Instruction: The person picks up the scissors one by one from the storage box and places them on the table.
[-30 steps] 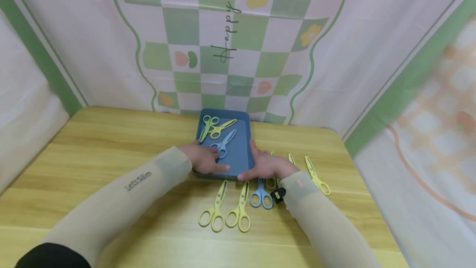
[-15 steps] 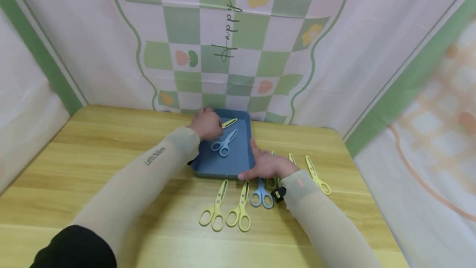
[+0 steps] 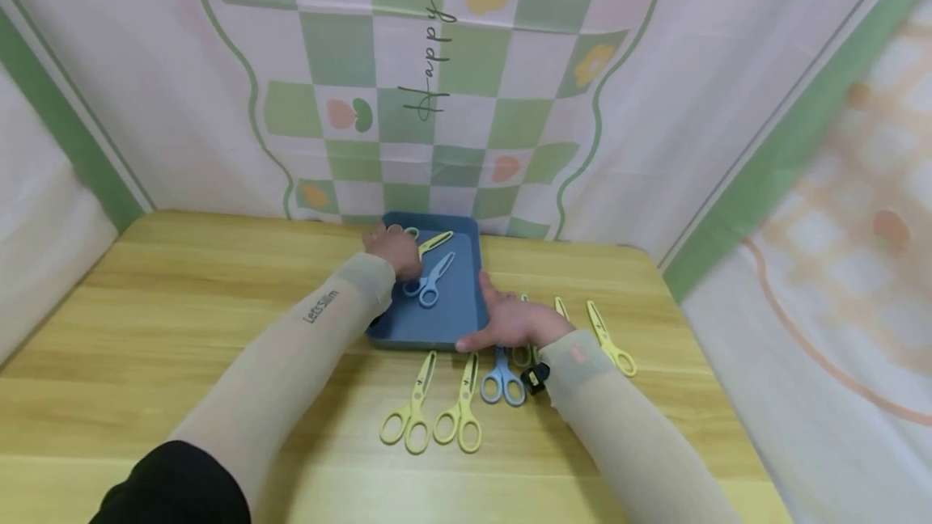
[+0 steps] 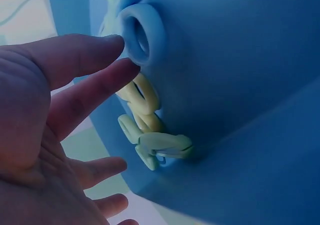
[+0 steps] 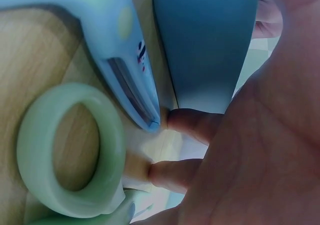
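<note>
A blue tray [image 3: 455,322] holds green scissors [image 3: 412,232], yellow scissors [image 3: 437,241] and light blue scissors [image 3: 440,268]. My left hand [image 3: 395,251] is over the tray's left side, partly covering the scissors. In the left wrist view its fingers are extended, with thumb and index finger right by the light blue handle [image 4: 159,35]; whether they touch is unclear. My right hand [image 3: 513,323] rests at the tray's right front corner, thumb along the front edge. Below its palm, the right wrist view has blue scissors [image 5: 110,40] and a green scissors handle [image 5: 36,145] on the table.
Two yellow scissors, one at the left [image 3: 412,411] and one beside it [image 3: 462,411], lie before the tray. More scissors lie under and beyond the right forearm, including a yellow pair [image 3: 607,338]. A patterned curtain [image 3: 408,160] hangs behind the wooden table [image 3: 240,306].
My left hand moved from the tray's front left to its far left corner, then slightly back toward the light blue scissors. The right hand stays at the tray's corner. The head view shifted slightly.
</note>
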Available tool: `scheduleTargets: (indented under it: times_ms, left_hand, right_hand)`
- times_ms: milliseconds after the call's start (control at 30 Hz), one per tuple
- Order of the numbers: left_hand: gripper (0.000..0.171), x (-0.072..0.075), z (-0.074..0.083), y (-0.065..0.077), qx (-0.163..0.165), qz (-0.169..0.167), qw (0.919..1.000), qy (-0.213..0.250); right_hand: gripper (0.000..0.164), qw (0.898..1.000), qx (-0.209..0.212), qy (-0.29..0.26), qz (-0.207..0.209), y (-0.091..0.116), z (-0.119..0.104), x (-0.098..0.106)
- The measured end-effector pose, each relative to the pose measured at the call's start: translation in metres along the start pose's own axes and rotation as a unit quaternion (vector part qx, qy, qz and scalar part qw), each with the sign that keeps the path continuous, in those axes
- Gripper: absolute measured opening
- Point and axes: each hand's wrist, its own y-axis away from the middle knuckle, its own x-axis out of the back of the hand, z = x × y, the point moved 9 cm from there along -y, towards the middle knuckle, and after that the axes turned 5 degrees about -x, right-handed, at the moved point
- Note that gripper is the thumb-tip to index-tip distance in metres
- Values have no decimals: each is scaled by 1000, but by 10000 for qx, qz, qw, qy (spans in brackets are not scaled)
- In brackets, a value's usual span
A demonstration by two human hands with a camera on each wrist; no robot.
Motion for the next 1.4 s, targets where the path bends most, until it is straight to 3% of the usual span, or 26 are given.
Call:
scheduleTargets:
  times_ms: [333,667,867,1100,1400]
  left_hand:
    - [28,-10,-8,-4,179,10,9998,57]
    - [25,-7,4,8,-92,-90,9997,-224]
    - [28,-9,4,7,-58,-109,9997,-205]
    - [14,-11,3,-1,-159,42,9997,-201]
    - [18,-7,0,-1,-326,337,9988,-154]
  right_hand:
    - [139,10000,-70,10,-18,-1,1,-2]
    - [137,10000,-1,-11,-10,0,0,-3]
    - [138,10000,6,-24,-4,2,-3,-2]
    - [138,10000,-1,-26,-18,2,-4,0]
    - [138,9999,-86,-26,-60,2,-3,0]
